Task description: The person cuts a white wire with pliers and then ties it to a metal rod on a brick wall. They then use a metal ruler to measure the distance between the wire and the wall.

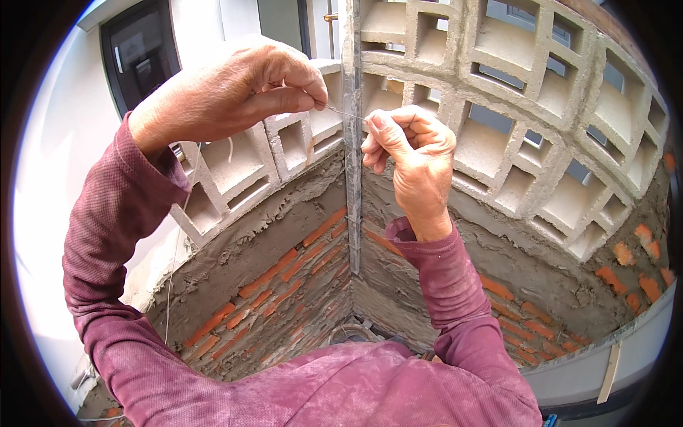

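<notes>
My left hand (235,89) is raised in front of the wall corner, its thumb and fingers pinched on a thin string (345,114). My right hand (409,149) pinches the same string a little lower and to the right. The short stretch of string between them runs taut across a vertical metal corner strip (352,142). More of the string hangs down at the left (174,263), below my left wrist. Both arms wear dusty maroon sleeves.
Two walls meet at the corner: grey concrete ventilation blocks (526,107) on top, red brick (277,285) with rough grey mortar below. A dark window (139,50) sits in a white wall at the upper left. A light ledge (605,356) runs at the lower right.
</notes>
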### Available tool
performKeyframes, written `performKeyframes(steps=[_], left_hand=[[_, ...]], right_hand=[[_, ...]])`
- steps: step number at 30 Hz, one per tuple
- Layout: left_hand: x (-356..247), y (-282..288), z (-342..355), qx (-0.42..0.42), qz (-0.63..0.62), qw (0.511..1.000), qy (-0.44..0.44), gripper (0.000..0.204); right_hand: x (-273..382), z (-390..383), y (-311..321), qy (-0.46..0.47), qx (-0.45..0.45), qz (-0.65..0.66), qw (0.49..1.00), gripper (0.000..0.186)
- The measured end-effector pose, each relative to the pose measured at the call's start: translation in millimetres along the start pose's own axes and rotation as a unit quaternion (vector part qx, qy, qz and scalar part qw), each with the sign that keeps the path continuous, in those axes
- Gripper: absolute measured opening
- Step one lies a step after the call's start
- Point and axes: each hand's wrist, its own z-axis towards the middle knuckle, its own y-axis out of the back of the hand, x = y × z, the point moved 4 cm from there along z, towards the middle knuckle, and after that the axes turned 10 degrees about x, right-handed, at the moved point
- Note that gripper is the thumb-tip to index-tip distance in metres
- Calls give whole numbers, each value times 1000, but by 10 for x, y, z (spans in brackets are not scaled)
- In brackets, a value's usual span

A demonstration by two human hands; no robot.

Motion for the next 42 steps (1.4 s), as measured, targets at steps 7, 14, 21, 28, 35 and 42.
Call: performKeyframes(steps=[7, 14, 21, 28, 35, 42], left_hand=[[-396, 19, 73, -94, 175, 978, -64, 12], [-562, 44, 208, -78, 103, 989, -75, 12], [-791, -18, 373, -95, 116, 985, -79, 13], [-614, -60, 459, -55, -108, 992, 45, 13], [-414, -111, 489, -47, -176, 982, 51, 17], [-101, -19, 506, -51, -74, 995, -50, 13]], right_hand=[[155, -54, 151, -2, 7, 7, 1000, 13], [315, -162, 358, 33, 6, 1, 999, 13], [379, -273, 550, 51, -23, 35, 998, 13], [326, -233, 692, 60, -44, 36, 997, 14], [244, -100, 769, 80, -57, 43, 994, 15], [165, 72, 643, 88, -26, -1, 996, 17]])
